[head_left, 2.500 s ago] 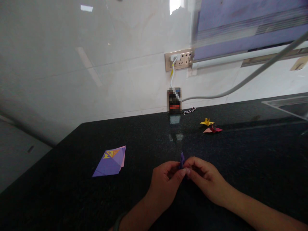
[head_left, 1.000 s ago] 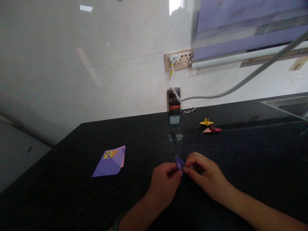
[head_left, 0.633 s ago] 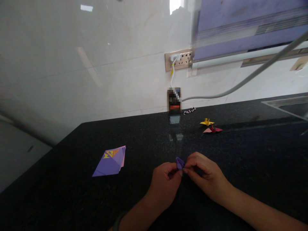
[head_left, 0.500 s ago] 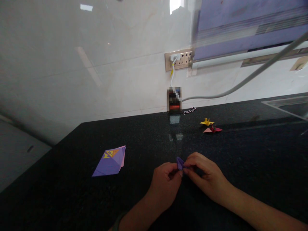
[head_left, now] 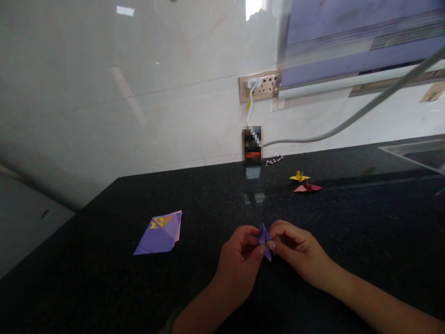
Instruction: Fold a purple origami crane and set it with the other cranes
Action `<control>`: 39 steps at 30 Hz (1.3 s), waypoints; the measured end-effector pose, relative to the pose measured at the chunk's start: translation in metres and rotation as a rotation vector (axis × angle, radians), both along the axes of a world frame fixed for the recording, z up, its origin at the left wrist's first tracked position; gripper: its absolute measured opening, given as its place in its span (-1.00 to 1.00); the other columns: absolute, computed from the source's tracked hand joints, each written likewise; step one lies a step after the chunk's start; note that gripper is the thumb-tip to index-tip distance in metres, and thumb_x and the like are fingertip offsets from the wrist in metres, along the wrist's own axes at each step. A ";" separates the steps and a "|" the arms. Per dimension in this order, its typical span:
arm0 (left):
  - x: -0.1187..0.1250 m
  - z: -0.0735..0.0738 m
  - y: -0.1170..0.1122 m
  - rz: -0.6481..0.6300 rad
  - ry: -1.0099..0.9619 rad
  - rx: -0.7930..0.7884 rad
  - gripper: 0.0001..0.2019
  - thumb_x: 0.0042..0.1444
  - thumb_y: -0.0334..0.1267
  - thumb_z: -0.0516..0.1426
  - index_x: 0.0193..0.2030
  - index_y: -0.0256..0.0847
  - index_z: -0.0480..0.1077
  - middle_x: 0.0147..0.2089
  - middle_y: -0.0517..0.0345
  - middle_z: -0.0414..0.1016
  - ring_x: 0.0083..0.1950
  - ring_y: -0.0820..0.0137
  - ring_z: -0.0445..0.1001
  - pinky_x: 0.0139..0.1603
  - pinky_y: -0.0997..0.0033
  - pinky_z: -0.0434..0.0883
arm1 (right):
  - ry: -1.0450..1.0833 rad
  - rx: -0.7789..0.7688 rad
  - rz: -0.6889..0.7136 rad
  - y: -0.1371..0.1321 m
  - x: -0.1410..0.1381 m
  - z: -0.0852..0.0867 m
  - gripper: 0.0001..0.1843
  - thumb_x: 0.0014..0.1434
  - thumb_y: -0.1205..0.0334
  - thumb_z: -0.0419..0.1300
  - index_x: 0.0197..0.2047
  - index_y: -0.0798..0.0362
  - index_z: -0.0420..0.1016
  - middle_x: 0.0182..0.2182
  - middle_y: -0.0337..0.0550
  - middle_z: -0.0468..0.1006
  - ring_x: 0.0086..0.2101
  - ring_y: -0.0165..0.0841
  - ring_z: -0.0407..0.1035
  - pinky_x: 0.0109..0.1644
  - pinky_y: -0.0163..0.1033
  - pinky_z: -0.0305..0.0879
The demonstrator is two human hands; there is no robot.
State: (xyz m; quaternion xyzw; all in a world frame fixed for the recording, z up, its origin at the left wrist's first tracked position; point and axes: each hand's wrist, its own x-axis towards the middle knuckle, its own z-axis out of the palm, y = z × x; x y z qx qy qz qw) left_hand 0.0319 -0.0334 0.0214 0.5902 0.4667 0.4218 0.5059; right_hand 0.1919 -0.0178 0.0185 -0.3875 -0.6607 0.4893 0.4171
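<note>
Your desk (head_left: 365, 222) ends at the wall (head_left: 139, 116) on the far side, and its left edge slants away toward the near left corner. Bare dark surface lies open all around your hands, widest to the right and on the near left.

You have one small purple paper piece (head_left: 264, 239) in hand. One larger folded purple sheet (head_left: 160, 233) lies well apart to the left. Two paper figures, one yellow crane (head_left: 299, 176) and one red crane (head_left: 308, 187), sit just beside each other at the far right.

Your left hand (head_left: 239, 260) and right hand (head_left: 299, 253) meet at the near middle, fingers of both pinched closed on the piece. It is tiny, creased and pointed, one tip up and one down. It seems lifted just off the desk, though the dim view leaves that unsure.
</note>
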 end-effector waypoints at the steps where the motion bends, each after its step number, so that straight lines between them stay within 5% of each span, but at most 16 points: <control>1: 0.000 -0.002 0.000 0.013 -0.011 -0.005 -0.76 -0.01 -0.32 0.08 -0.15 -0.20 0.25 -0.41 0.17 0.40 -0.38 0.43 0.39 -0.36 0.48 0.29 | -0.036 0.057 -0.007 0.000 0.001 0.001 -0.95 0.08 0.30 0.10 -0.39 0.08 0.36 -0.45 -0.21 0.31 -0.42 -0.41 0.25 -0.35 -0.28 0.20; 6: 0.000 -0.001 0.000 -0.026 -0.088 -0.018 -0.81 -0.01 -0.30 0.10 -0.21 -0.21 0.27 -0.47 0.23 0.35 -0.43 0.48 0.34 -0.38 0.50 0.28 | -0.083 0.207 -0.002 0.002 0.004 0.003 -0.93 0.06 0.35 0.13 -0.38 0.05 0.44 -0.45 -0.20 0.31 -0.39 -0.40 0.26 -0.35 -0.28 0.21; 11: 0.005 0.009 0.004 -0.081 -0.244 -0.200 -0.87 -0.08 -0.35 0.14 -0.33 -0.29 0.35 -0.50 0.22 0.37 -0.48 0.51 0.34 -0.41 0.49 0.30 | -0.067 0.291 0.013 0.003 0.006 0.001 -0.88 0.06 0.36 0.12 -0.37 0.00 0.46 -0.44 -0.22 0.29 -0.40 -0.42 0.25 -0.36 -0.30 0.20; 18: 0.004 0.010 0.005 -0.038 -0.291 -0.207 -0.94 -0.10 -0.38 0.15 -0.44 -0.32 0.37 -0.55 0.21 0.39 -0.51 0.53 0.34 -0.44 0.52 0.29 | -0.020 0.038 0.025 0.003 0.002 -0.001 -0.94 0.04 0.27 0.15 -0.35 0.06 0.38 -0.41 -0.21 0.28 -0.45 -0.44 0.25 -0.47 -0.34 0.19; 26: 0.005 0.004 0.004 -0.052 -0.317 -0.243 -0.91 -0.11 -0.36 0.17 -0.45 -0.30 0.32 -0.53 0.25 0.37 -0.50 0.54 0.35 -0.43 0.53 0.31 | -0.084 0.147 0.024 0.001 0.004 0.004 -0.92 0.06 0.33 0.12 -0.38 0.06 0.44 -0.44 -0.22 0.28 -0.46 -0.46 0.23 -0.44 -0.35 0.17; 32: 0.003 0.002 0.003 -0.057 -0.283 -0.238 -0.88 -0.12 -0.34 0.18 -0.43 -0.31 0.33 -0.53 0.23 0.37 -0.50 0.54 0.35 -0.42 0.52 0.32 | 0.052 -0.098 0.148 0.000 0.002 0.006 -0.95 0.06 0.29 0.12 -0.37 0.09 0.37 -0.53 -0.28 0.33 -0.55 -0.51 0.24 -0.50 -0.38 0.17; 39: 0.005 0.010 0.004 -0.059 -0.326 -0.322 -0.85 -0.17 -0.35 0.20 -0.44 -0.32 0.31 -0.54 0.20 0.40 -0.50 0.49 0.39 -0.42 0.47 0.34 | 0.100 -0.151 0.153 0.000 0.003 0.006 -0.91 0.05 0.26 0.13 -0.38 0.10 0.40 -0.55 -0.26 0.40 -0.55 -0.50 0.28 -0.50 -0.38 0.21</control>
